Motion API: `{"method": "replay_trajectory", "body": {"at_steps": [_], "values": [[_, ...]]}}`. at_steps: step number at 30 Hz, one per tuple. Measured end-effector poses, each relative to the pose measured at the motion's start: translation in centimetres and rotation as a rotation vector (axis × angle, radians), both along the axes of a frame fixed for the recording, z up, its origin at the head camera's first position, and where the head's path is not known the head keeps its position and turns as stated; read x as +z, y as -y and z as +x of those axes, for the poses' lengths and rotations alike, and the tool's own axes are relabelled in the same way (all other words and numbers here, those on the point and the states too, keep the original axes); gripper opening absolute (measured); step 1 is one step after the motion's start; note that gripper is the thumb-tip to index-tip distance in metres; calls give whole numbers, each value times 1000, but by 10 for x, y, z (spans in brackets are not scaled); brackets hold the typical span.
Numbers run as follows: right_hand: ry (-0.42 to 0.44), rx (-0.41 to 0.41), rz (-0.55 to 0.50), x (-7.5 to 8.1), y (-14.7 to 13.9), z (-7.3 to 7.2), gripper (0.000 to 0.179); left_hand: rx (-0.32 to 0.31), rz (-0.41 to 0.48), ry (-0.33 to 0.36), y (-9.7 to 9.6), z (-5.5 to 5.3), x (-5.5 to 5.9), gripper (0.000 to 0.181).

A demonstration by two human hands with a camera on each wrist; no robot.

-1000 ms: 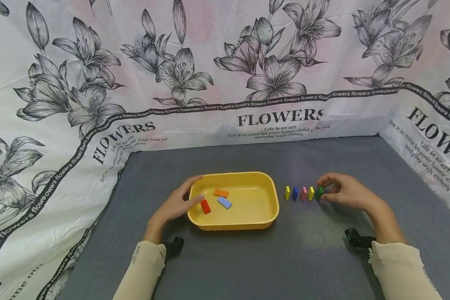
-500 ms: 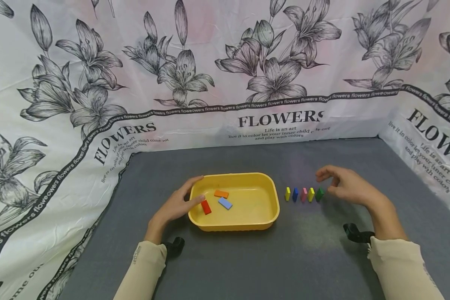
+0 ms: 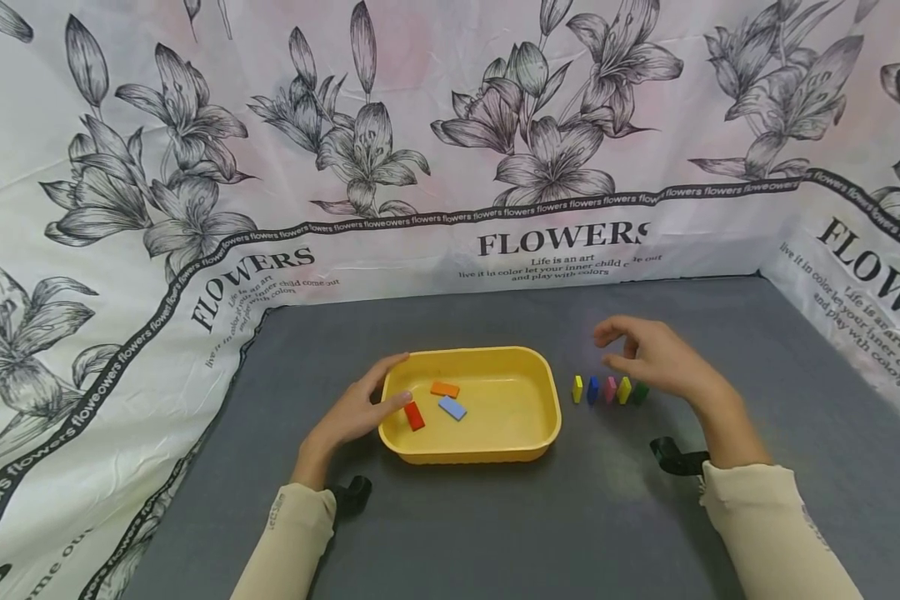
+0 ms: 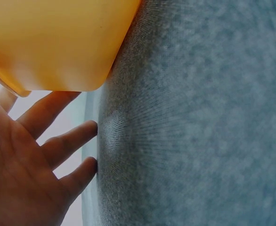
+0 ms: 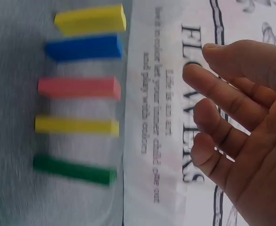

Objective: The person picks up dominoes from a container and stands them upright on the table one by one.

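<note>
A yellow plastic tray [image 3: 495,446] stands on the grey table. My left hand [image 3: 351,412] holds its left end, the thumb over the rim and the other fingers outside; in the left wrist view the fingers [image 4: 72,143] spread beside the tray's wall. Right of the tray, domino blocks stand upright in a row: yellow [image 3: 577,389], blue [image 3: 593,390], pink [image 3: 611,390], a second yellow one [image 3: 625,391] and green [image 3: 641,394]. Above the row's right part hovers my right hand [image 3: 663,360], fingers loosely bent and nothing between them; the right wrist view shows it apart from the blocks.
Inside the tray lie an orange block [image 3: 445,389], a light blue block [image 3: 452,407] and a red block [image 3: 414,416]. A white flower-printed cloth [image 3: 390,250] hangs behind the table [image 3: 495,533] and along its sides.
My right hand has let go of the green domino block, which stays standing at the row's right end. The hand has risen, then moved left above the row. The left hand stays at the tray.
</note>
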State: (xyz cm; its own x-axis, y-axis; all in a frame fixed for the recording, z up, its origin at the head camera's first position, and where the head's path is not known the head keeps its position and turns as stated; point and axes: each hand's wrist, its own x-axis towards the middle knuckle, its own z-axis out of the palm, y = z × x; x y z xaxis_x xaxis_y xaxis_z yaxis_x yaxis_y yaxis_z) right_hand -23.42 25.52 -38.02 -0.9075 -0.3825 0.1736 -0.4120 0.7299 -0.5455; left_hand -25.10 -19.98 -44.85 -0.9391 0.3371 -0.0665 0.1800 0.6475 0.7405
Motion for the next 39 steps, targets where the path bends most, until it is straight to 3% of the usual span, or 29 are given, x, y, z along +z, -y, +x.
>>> {"method": "replay_trajectory", "body": {"at_steps": [11,21,28,33,39], "values": [[88,62,-85,-7,50,-7,36,6,5,5,0,1,0,66],[1,115,-45,-14,97,-13,32,12,0,7,-1,0,1,67],[-43,140,31,-29,140,-10,28,3,1,-4,0,1,-1,66],[-14,138,71,-35,161,-9,28,-17,9,-13,1,1,-3,66],[72,70,130,-38,181,-11,24,-8,10,-15,0,0,-2,66]]}}
